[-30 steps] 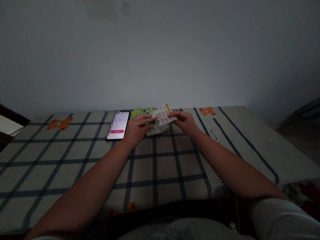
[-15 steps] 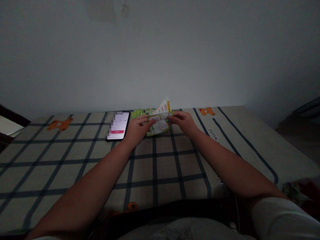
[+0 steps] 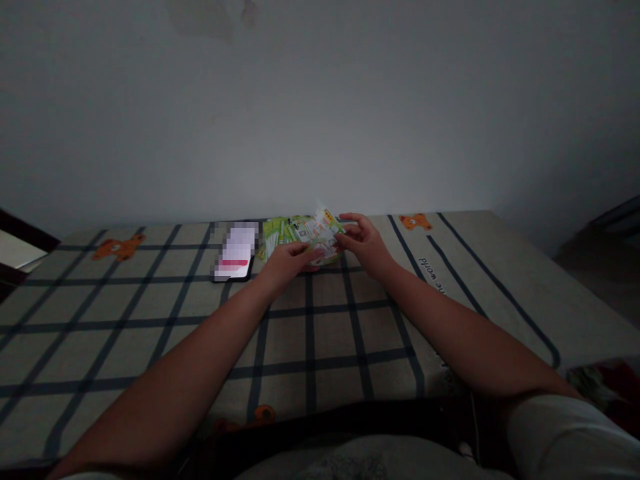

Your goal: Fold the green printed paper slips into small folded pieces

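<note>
Green and white printed packaging [image 3: 313,228] is between my two hands, near the back edge of the table. My left hand [image 3: 290,261] pinches its lower front part between thumb and fingers. At its right side, my right hand [image 3: 364,243] has the thumb at the packaging's edge, with the fingers curved and parted from the thumb. More green printed packaging [image 3: 274,233] lies behind and to the left of my left hand. How many pieces there are cannot be told.
A phone [image 3: 235,253] with a lit screen lies left of my left hand. The checked tablecloth [image 3: 330,340] with printed bears covers the table, which meets a grey wall [image 3: 320,113] at the back. A dark chair part [image 3: 20,230] shows at the far left.
The packaging between my hands has tipped down and lies flatter, with more of its green and white surface showing. My left hand has moved slightly lower, and my right fingers have spread.
</note>
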### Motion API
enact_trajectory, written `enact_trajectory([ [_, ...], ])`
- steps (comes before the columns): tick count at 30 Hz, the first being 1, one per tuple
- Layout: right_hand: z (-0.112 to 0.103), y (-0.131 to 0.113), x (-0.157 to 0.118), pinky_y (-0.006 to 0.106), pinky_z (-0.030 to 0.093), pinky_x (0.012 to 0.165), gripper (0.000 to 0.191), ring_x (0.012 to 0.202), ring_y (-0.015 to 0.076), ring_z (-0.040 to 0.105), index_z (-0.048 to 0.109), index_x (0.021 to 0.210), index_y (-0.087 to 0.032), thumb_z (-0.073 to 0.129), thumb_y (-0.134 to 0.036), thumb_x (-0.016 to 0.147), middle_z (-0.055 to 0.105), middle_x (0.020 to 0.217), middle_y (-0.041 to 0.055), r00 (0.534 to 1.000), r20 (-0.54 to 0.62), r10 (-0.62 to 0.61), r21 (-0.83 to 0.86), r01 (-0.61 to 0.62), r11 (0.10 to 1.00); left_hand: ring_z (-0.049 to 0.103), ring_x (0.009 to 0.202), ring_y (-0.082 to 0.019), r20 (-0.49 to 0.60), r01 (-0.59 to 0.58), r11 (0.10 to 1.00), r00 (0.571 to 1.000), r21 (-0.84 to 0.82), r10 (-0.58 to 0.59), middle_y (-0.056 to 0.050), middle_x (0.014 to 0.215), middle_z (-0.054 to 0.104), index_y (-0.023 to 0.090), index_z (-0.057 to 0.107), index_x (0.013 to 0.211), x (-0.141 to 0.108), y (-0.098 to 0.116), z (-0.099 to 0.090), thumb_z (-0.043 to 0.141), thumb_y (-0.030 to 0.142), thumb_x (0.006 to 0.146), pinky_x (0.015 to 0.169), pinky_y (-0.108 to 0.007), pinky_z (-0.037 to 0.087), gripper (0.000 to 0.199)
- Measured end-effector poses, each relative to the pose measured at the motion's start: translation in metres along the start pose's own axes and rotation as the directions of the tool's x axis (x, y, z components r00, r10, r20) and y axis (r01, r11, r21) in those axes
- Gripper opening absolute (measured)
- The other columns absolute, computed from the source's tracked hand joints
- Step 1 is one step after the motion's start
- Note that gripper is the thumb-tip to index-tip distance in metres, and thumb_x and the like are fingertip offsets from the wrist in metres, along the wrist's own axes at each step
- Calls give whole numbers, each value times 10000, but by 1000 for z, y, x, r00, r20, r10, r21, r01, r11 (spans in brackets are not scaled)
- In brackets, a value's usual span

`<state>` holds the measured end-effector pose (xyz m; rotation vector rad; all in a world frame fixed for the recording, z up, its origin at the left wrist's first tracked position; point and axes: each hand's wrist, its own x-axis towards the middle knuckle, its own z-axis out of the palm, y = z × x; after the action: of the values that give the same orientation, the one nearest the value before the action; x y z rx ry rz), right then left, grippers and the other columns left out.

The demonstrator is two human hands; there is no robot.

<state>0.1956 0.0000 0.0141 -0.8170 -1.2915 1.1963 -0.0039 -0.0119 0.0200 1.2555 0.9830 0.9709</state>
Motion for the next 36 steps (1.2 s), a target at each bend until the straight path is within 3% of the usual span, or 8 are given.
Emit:
enact_trajectory([
  [7,4,-3,-2,284,567,674,624,689,131,669,562,1226,-236,830,-383,682,707,798,-26,997,-26,78,113,-75,991,626,677,-158,-24,-69,990,997,126,72,-48,797,740,175,778,810,0,-3,-3,815,534,669,624,-270,485,388],
  [11,7,-2,-3,312,575,715,370,734,142,672,681,928,-183,798,-455,706,708,786,8,984,65,165,95,-170,981,599,650,-146,-48,-122,970,990,208,135,-22,746,721,187,772,778,-2,-2,1,788,540,705,628,-268,481,360],
  [15,7,0,-4,315,569,707,314,672,124,642,677,759,-180,805,-459,696,688,723,-6,982,71,178,39,-181,983,636,704,-166,-5,-111,974,993,196,115,-26,824,748,210,775,847,-4,-2,4,808,508,686,669,-280,506,340],
  [20,8,-2,-5,292,566,664,310,634,117,637,683,739,-179,814,-454,682,687,717,-7,979,83,185,-32,-183,983,642,705,-182,-45,-176,957,980,232,192,-34,789,736,202,729,765,-4,0,4,816,492,672,660,-295,508,316],
  [28,9,7,0,278,555,679,333,687,126,644,722,811,-188,828,-458,647,711,778,-11,981,66,181,16,-182,983,580,638,-144,-98,-157,938,976,309,196,-15,719,698,182,698,711,5,-11,0,806,521,675,608,-263,443,358],
  [32,10,6,8,258,535,665,318,694,119,628,725,784,-181,827,-446,640,705,775,-11,972,101,211,45,-217,975,594,651,-146,-93,-177,967,976,182,196,-15,734,705,181,670,701,7,-16,0,821,540,643,652,-276,468,394],
  [36,19,2,13,245,508,635,312,625,92,580,719,773,-164,846,-404,619,674,712,-7,962,49,269,32,-271,962,589,631,-142,-149,-156,982,974,108,172,-13,704,692,172,674,702,7,-17,1,830,553,625,633,-271,463,418],
])
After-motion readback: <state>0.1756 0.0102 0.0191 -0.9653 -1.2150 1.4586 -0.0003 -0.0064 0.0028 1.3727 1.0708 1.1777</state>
